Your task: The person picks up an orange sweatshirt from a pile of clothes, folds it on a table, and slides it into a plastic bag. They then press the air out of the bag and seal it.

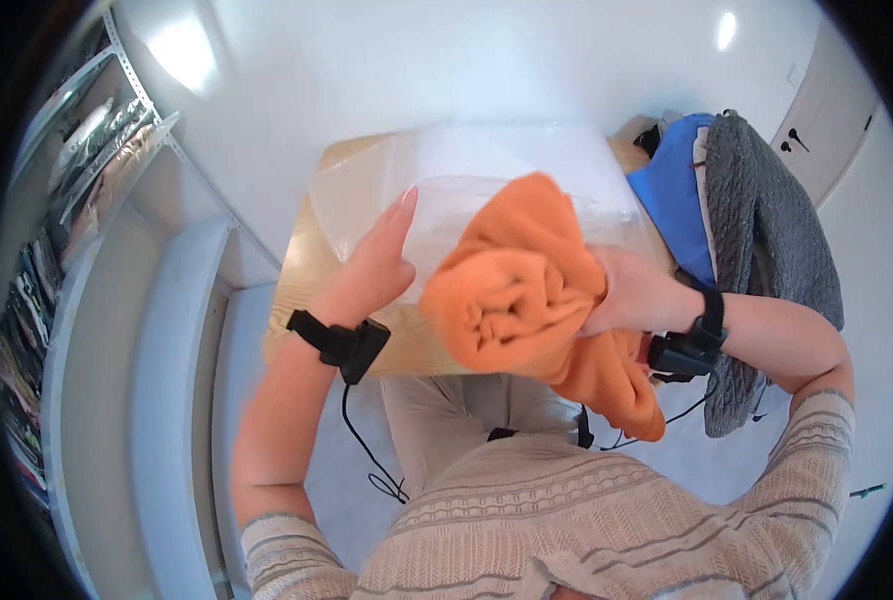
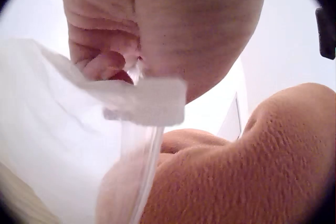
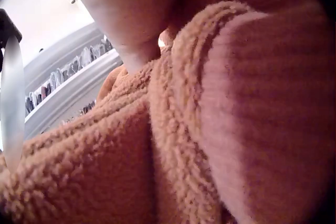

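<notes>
My right hand grips a bundled orange fleece garment, held up over the front of the table. One part of the garment hangs down below the hand, past the table's edge. In the right wrist view its fuzzy folds lie close under the fingers. A clear plastic bag lies on the table behind the garment. My left hand is at the bag's near left edge. Curled fingers pinch the bag's film in the left wrist view, right beside a whitish zip slider.
The wooden table stands against a white wall. Piled at its right are a blue garment and a grey cable-knit sweater. Shelves with bagged and hanging clothes line the left side. A cable dangles from the left wrist camera.
</notes>
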